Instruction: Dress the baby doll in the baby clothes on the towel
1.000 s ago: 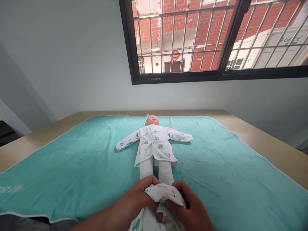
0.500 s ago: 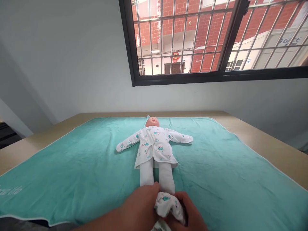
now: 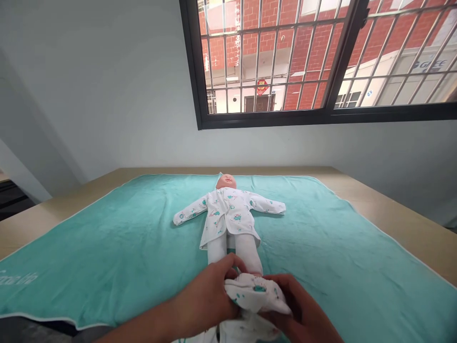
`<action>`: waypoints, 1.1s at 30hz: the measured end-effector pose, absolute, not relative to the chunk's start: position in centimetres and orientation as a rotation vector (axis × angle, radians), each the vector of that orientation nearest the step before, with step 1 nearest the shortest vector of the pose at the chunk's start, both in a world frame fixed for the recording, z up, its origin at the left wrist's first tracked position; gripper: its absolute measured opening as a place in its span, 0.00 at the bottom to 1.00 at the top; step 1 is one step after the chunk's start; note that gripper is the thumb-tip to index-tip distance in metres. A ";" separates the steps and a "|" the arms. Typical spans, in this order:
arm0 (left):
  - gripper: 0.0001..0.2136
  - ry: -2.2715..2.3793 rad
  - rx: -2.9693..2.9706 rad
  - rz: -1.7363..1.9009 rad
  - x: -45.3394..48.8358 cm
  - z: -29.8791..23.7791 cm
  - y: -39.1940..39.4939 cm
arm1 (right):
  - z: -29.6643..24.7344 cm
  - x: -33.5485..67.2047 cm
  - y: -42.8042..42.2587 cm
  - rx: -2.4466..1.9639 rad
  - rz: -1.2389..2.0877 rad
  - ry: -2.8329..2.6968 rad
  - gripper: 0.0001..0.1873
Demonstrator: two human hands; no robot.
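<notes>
A baby doll [image 3: 227, 181] lies on its back, arms spread, in a white printed jacket [image 3: 228, 214] and white leggings [image 3: 246, 250]. Bunched white printed baby pants [image 3: 255, 290] are gathered at the doll's lower leg on the right side of the view. My left hand [image 3: 216, 290] grips the bunched cloth from the left, its fingers curled by the leg. From the right, my right hand [image 3: 300, 305] pinches the other side of the cloth. The doll's feet are hidden by the cloth and my hands. More of the pants hangs below toward me.
A teal blanket [image 3: 124, 247] with a white edge covers most of the wooden table [image 3: 371, 205]. Behind the table is a grey wall [image 3: 143, 95] with a dark-framed, barred window [image 3: 264, 119].
Both hands have moved up a little with the bunched pants, closer to the doll's leg. The leg on the right looks slightly lifted and bent, and more of the pants shows below.
</notes>
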State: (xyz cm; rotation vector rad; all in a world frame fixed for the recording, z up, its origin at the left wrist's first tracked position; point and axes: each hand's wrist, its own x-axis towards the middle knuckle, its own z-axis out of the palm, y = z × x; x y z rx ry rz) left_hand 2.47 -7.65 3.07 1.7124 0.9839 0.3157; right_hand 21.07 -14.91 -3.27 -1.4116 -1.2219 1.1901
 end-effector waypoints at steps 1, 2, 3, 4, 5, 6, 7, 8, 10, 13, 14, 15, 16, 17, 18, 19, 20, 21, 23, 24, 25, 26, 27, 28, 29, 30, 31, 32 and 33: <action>0.21 0.933 1.624 0.342 2.4 2.9 -7.6 | -2.6 21.4 -14.9 -1.358 1.239 -1.179 0.26; 0.23 0.889 1.550 0.369 2.3 2.6 -7.6 | -2.0 21.7 -14.8 -1.310 1.275 -1.147 0.27; 0.25 0.851 1.491 0.393 2.3 2.2 -7.6 | -1.7 22.0 -14.7 -1.272 1.297 -1.128 0.27; 0.26 0.815 1.452 0.418 2.4 1.7 -7.7 | -1.6 22.2 -14.5 -1.241 1.307 -1.124 0.26; 0.26 0.788 1.432 0.437 2.5 1.3 -7.8 | -1.7 22.4 -14.4 -1.215 1.306 -1.129 0.25; 0.26 0.778 1.427 0.443 2.7 1.0 -7.9 | -2.0 22.6 -14.2 -1.195 1.297 -1.140 0.24; 0.24 0.781 1.434 0.442 2.8 0.8 -8.1 | -2.5 22.6 -14.0 -1.180 1.281 -1.153 0.23; 0.22 0.791 1.453 0.436 2.9 0.7 -8.2 | -3.1 22.7 -13.8 -1.166 1.257 -1.165 0.22; 0.17 0.806 1.510 0.442 3.0 0.9 -8.1 | -4.2 22.5 -13.5 -1.147 1.197 -1.186 0.20; 0.13 0.765 1.596 0.457 2.7 1.2 -7.5 | -5.3 22.1 -13.3 -1.176 1.023 -1.244 0.15; 0.12 0.755 1.613 0.450 2.6 1.3 -7.3 | -5.4 22.0 -13.3 -1.189 0.940 -1.271 0.13; 0.12 0.758 1.630 0.448 2.6 1.3 -7.2 | -5.4 21.8 -13.3 -1.194 0.878 -1.287 0.12; 0.11 0.771 1.648 0.453 2.6 1.2 -7.1 | -5.3 21.7 -13.4 -1.186 0.851 -1.285 0.11; 0.10 0.792 1.665 0.465 2.7 1.2 -7.1 | -5.1 21.7 -13.4 -1.170 0.863 -1.264 0.12; 0.10 0.815 1.684 0.482 2.8 1.1 -7.2 | -4.9 21.7 -13.3 -1.152 0.905 -1.231 0.12; 0.10 0.842 1.709 0.494 2.9 1.1 -7.2 | -4.7 21.7 -13.2 -1.139 0.957 -1.192 0.12; 0.09 0.872 1.741 0.498 3.1 1.1 -7.2 | -4.5 21.9 -13.0 -1.136 0.994 -1.157 0.12; 0.09 0.903 1.778 0.500 3.2 1.2 -7.1 | -4.4 22.1 -12.8 -1.140 1.011 -1.132 0.12; 0.09 0.961 1.832 0.505 3.2 1.6 -6.5 | -4.3 22.5 -12.0 -1.153 1.033 -1.105 0.11; 0.10 0.980 1.835 0.506 3.0 1.9 -6.1 | -4.3 22.8 -11.6 -1.156 1.060 -1.098 0.11; 0.10 0.990 1.817 0.502 2.8 2.3 -5.6 | -4.3 23.1 -11.2 -1.156 1.100 -1.100 0.10; 0.11 0.988 1.779 0.485 2.5 2.7 -5.1 | -4.4 23.4 -10.8 -1.150 1.151 -1.112 0.10; 0.12 0.971 1.730 0.445 2.1 3.0 -4.7 | -4.3 23.8 -10.4 -1.140 1.212 -1.138 0.11; 0.13 0.942 1.685 0.394 1.7 3.3 -4.5 | -4.3 24.1 -10.0 -1.130 1.277 -1.177 0.11; 0.14 0.910 1.651 0.347 1.2 3.5 -4.4 | -4.1 24.5 -9.7 -1.122 1.336 -1.230 0.11; 0.14 0.884 1.626 0.315 0.8 3.6 -4.4 | -3.9 24.9 -9.5 -1.121 1.379 -1.294 0.11; 0.13 0.866 1.610 0.301 0.4 3.6 -4.6 | -3.6 25.2 -9.3 -1.133 1.400 -1.366 0.11; 0.12 0.851 1.601 0.309 0.0 3.4 -4.9 | -3.3 25.5 -9.2 -1.156 1.403 -1.439 0.11; 0.12 0.842 1.592 0.336 -0.3 3.0 -5.2 | -3.0 25.8 -9.1 -1.189 1.390 -1.509 0.11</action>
